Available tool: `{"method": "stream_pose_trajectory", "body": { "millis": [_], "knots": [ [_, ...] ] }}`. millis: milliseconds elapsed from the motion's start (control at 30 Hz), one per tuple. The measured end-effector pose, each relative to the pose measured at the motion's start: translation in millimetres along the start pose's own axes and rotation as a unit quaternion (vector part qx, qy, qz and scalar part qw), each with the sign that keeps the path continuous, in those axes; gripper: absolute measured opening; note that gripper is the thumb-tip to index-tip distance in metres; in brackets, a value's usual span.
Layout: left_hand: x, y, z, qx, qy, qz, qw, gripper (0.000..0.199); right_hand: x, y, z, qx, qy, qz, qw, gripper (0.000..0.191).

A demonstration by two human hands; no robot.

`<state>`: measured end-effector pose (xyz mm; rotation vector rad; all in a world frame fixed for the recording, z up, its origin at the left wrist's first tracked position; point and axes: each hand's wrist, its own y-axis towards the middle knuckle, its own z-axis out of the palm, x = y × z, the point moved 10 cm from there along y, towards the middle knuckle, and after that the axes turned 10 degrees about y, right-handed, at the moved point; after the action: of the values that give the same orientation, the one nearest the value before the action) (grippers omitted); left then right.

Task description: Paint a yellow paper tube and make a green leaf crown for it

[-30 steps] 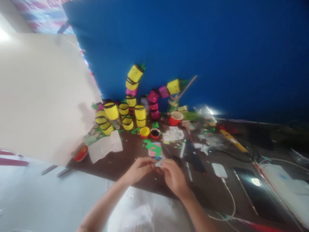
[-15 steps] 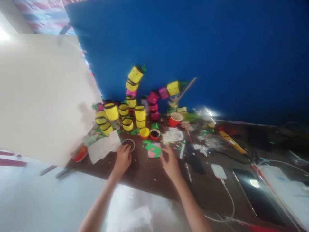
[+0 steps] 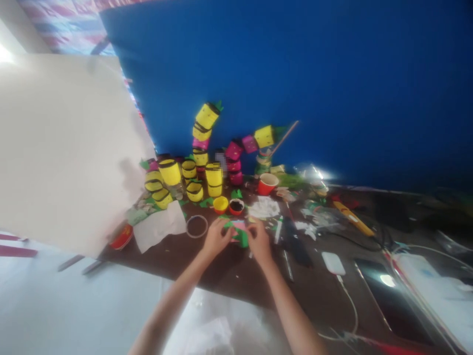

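My left hand (image 3: 218,236) is at the left side of a small stack of green and pink paper (image 3: 242,237) on the dark table, its fingers bent and closed on a green piece. From the right, my right hand (image 3: 259,240) closes its thumb and fingertips on the same green paper. The fingertips are small and blurred. To the left of my left hand lies a clear ring (image 3: 197,215). Just behind the hands stand a small yellow pot (image 3: 220,203) and a red pot with dark content (image 3: 236,206).
Yellow and magenta cup figures (image 3: 201,130) rise at the back before a blue board (image 3: 295,64). A red paper cup (image 3: 268,183) and crumpled white tissue (image 3: 264,207) stand behind my right hand. Rightward lie a white marker (image 3: 278,230), a yellow cutter (image 3: 353,218) and a phone (image 3: 389,296).
My left hand has left the clear ring and moved right to the paper stack. My right hand's fingers, apart before, have closed on the green paper.
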<state>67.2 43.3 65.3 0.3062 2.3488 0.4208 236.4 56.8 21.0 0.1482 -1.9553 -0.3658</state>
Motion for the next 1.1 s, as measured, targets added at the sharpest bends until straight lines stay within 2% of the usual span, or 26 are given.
{"method": "stream_pose_trajectory", "body": {
  "millis": [133,233,400,500,600,667,733,867,967,1100],
  "knots": [
    [-4,2,13.2,0.013,0.017,0.011,1.0,0.034,-1,3,-2,0.005,0.007,0.004,1.0,0.044],
    [-3,-2,19.1,0.025,0.027,0.023,0.999,0.031,-3,5,1,0.013,0.007,0.006,1.0,0.047],
    [5,-7,21.3,0.022,0.027,0.017,0.999,0.026,-8,4,-3,0.001,0.033,0.024,0.999,0.037],
    [5,-8,23.0,0.018,0.017,0.017,1.0,0.039,-7,1,-4,-0.007,0.081,0.032,0.996,0.036],
    [3,-9,35.1,0.059,-0.079,0.007,0.995,0.059,-3,-3,-4,-0.015,0.144,0.046,0.988,0.041],
    [5,-11,46.6,0.1,-0.177,-0.023,0.979,0.06,-2,-4,-5,-0.029,0.182,0.059,0.981,0.042],
    [9,-12,52.6,0.112,-0.245,-0.06,0.961,0.057,-1,-5,-8,-0.042,0.212,0.07,0.974,0.04],
    [18,-14,51.5,0.088,-0.284,-0.101,0.949,0.052,-3,-7,-4,-0.023,0.252,0.088,0.963,0.044],
    [20,-15,54.1,0.094,-0.292,-0.106,0.946,0.051,-9,-8,2,-0.009,0.264,0.104,0.959,0.047],
    [21,-17,58.7,0.098,-0.309,-0.113,0.939,0.049,-13,-9,4,-0.019,0.271,0.122,0.955,0.042]
  ]
}}
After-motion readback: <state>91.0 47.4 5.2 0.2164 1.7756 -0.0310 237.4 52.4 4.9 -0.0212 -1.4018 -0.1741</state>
